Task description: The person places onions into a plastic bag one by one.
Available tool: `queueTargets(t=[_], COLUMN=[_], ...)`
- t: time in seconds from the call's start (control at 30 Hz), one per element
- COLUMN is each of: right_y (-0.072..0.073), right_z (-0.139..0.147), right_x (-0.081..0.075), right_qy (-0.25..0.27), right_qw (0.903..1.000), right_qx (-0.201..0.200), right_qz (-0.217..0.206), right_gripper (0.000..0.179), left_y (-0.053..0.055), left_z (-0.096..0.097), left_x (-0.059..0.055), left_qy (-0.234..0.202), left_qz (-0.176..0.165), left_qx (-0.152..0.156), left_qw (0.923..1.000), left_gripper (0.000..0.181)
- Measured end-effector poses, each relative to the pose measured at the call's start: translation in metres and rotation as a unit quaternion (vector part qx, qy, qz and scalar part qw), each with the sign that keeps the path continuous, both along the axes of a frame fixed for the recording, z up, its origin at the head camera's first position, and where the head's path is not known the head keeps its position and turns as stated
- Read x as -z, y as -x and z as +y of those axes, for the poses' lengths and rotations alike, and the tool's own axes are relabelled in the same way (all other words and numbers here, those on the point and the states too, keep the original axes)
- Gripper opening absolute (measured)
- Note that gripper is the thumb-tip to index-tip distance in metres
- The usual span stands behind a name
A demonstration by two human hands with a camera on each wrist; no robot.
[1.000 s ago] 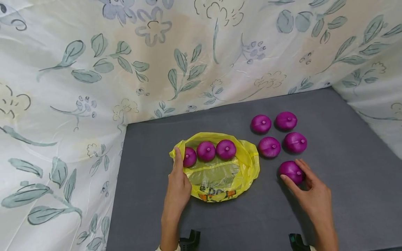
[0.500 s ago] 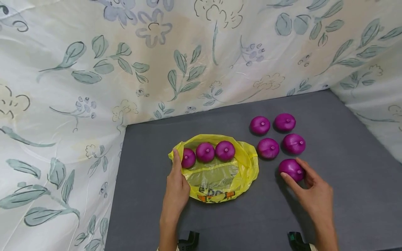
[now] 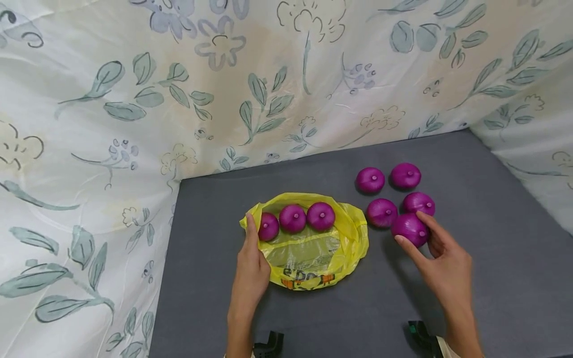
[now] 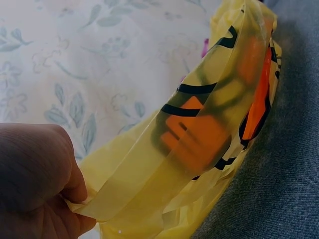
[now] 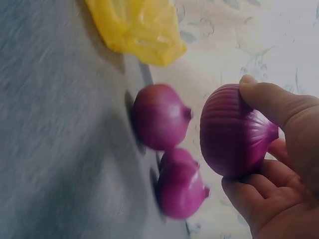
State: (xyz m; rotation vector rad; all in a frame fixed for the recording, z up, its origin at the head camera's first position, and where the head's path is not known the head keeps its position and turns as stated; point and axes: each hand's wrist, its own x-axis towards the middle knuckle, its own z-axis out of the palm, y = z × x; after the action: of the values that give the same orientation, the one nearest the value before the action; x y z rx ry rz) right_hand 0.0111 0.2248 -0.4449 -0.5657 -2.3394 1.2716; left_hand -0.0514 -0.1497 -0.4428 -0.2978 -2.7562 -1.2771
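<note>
A yellow plastic bag (image 3: 309, 253) lies with its mouth spread wide, and three purple onions (image 3: 293, 218) sit inside along its far side. My left hand (image 3: 250, 266) pinches the bag's left rim between thumb and fingers; the left wrist view shows the pinched edge of the bag (image 4: 149, 169) up close. On the right, my right hand (image 3: 447, 266) grips a purple onion (image 3: 410, 230) between thumb and fingertips. The right wrist view has this held onion (image 5: 232, 132) raised off the table surface.
Several more onions (image 3: 382, 213) stand in a loose group right of the bag, just beyond the held one. Dark grey cloth (image 3: 340, 318) covers the table. A floral-patterned sheet (image 3: 277, 89) hangs behind and at both sides.
My right hand has lifted its onion off the table and moved it slightly away from me, so it now partly overlaps an onion behind. The left hand keeps its hold on the bag.
</note>
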Motion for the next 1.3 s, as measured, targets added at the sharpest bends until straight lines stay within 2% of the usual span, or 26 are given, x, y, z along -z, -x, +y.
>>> queueTargets(t=[0.23, 0.47, 0.87, 1.07, 1.3], right_y=[0.015, 0.028, 0.052, 0.063, 0.069], right_z=[-0.016, -0.034, -0.074, -0.099, -0.127], right_x=[-0.005, -0.014, -0.030, -0.034, -0.036], right_qy=[-0.002, -0.007, 0.020, 0.047, 0.059], right_qw=[0.9974, 0.9893, 0.9654, 0.9504, 0.9339], right_qx=[-0.049, -0.119, -0.229, -0.283, -0.337], right_qz=[0.052, 0.084, 0.124, 0.121, 0.105], right_gripper=[0.079, 0.079, 0.079, 0.073, 0.068], left_y=[-0.002, -0.003, -0.005, -0.005, -0.004], left_z=[-0.001, -0.002, -0.001, -0.001, -0.001], left_x=[-0.001, -0.001, -0.002, -0.001, 0.001], left_qy=[-0.007, -0.007, -0.006, -0.002, 0.001], left_qz=[-0.013, -0.012, -0.003, 0.005, 0.018], left_qx=[-0.002, -0.004, 0.001, -0.001, -0.001], left_qw=[0.9999, 0.9999, 1.0000, 1.0000, 0.9998], left_gripper=[0.084, 0.083, 0.088, 0.086, 0.086])
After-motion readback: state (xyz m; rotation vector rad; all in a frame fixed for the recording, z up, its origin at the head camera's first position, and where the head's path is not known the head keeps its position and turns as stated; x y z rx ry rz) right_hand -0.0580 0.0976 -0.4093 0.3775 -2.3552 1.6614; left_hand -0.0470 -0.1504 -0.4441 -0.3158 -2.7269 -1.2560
